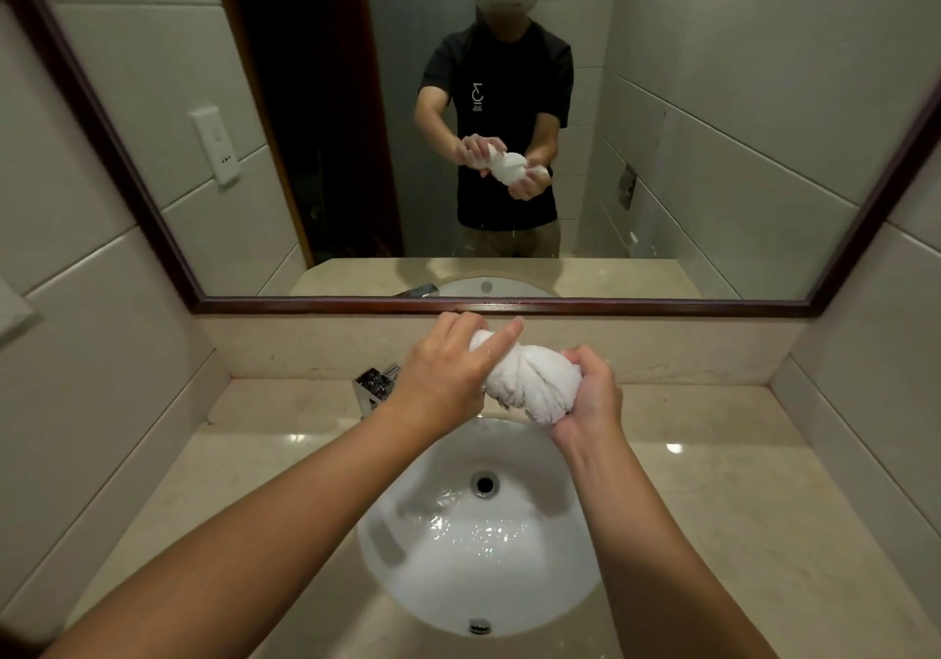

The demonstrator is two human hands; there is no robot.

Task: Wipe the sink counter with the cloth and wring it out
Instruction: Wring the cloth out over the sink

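A white cloth point(529, 384) is twisted into a tight roll and held in the air above the far rim of the white oval sink point(555, 577). My left hand point(445, 378) grips its left end, fingers wrapped over the top. My right hand point(593, 393) clasps its right end from below. Water lies rippled in the basin around the drain point(483, 483). The beige stone counter point(738, 505) surrounds the sink and looks wet and glossy.
A chrome tap point(377, 388) stands behind the sink at the left, partly hidden by my left wrist. A wood-framed mirror point(509, 306) spans the back wall above a low backsplash. Tiled walls close in on both sides.
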